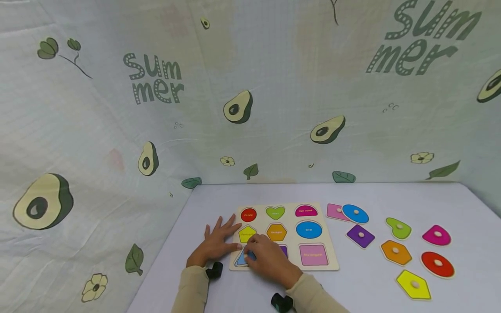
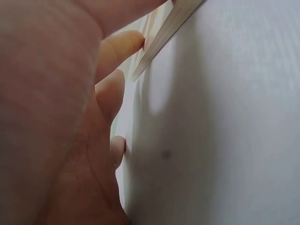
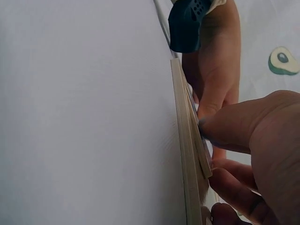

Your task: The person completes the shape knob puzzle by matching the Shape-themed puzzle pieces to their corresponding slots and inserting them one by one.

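L hand (image 1: 216,243): we see it flat, fingers spread, pressing the puzzle board (image 1: 330,266) at its left edge; holds nothing.
R hand (image 1: 269,258): fingers curled down on the blue triangle piece (image 1: 242,259), pinching it at the bottom-left recess of the board. Wrist view shows thumb + fingers on a thin wooden piece lying slightly proud of the board, so we judge it not fully seated.
Board: flat on white table (image 1: 375,287), centre-left. Other recesses look bare, printed w/ names only.
Progress: our read is early; triangle is 1st piece going in, approx. 8 left.
Loose pieces, right of board: pink square (image 1: 335,211), blue oval (image 1: 355,214) overlapping it, purple piece (image 1: 360,236), green heart (image 1: 398,228), orange hexagon (image 1: 396,252), magenta half-round (image 1: 436,235), red circle (image 1: 437,264), yellow pentagon (image 1: 413,284). All knob-up, well apart from hands.
In the way: nothing btw hands + pieces; R forearm covers board's lower-middle slot.
Backdrop: avocado-print cloth (image 1: 117,130) behind + left.
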Tool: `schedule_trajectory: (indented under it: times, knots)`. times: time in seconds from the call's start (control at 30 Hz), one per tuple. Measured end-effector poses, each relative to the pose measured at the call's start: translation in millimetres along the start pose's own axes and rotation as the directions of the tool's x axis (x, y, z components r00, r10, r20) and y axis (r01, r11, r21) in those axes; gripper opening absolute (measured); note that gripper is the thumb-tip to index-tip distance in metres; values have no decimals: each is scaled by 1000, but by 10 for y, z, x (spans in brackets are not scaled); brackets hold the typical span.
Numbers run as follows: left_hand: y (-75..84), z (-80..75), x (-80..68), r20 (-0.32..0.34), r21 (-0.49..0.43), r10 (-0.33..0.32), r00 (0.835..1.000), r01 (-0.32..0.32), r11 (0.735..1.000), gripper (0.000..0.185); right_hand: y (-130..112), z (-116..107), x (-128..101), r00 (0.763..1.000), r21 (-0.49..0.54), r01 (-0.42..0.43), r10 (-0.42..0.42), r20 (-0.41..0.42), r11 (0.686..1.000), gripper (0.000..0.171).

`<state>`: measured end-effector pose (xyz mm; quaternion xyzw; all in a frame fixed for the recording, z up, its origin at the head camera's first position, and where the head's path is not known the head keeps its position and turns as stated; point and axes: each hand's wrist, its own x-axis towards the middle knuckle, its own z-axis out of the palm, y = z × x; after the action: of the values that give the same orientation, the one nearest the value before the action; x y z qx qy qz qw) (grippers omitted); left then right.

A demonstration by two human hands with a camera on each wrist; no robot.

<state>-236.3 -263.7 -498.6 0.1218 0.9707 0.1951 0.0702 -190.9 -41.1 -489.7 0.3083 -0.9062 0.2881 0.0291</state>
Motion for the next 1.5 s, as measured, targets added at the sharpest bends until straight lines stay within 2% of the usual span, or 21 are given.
schedule_trajectory:
  times: [0.67,0.9,1.13,1.5]
  knots:
    - [45,-4,14,-17,15,-35,999,35,999,76,3,53,53,1000,-31,-15,14,-25,999,17]
    - [63,-11,4,-1,19,-41,999,41,999,76,4,62,59,1000,-27,-14,13,-22,1000,17]
    - [48,-22,-13,14,6,-17,1000,17,1000,74,23,73,60,1000,-13,-18,18,-26,1000,17]
    - [5,11,32,23,22,-34,999,33,999,73,7,77,62,999,-15,-16,15,-32,1000,16]
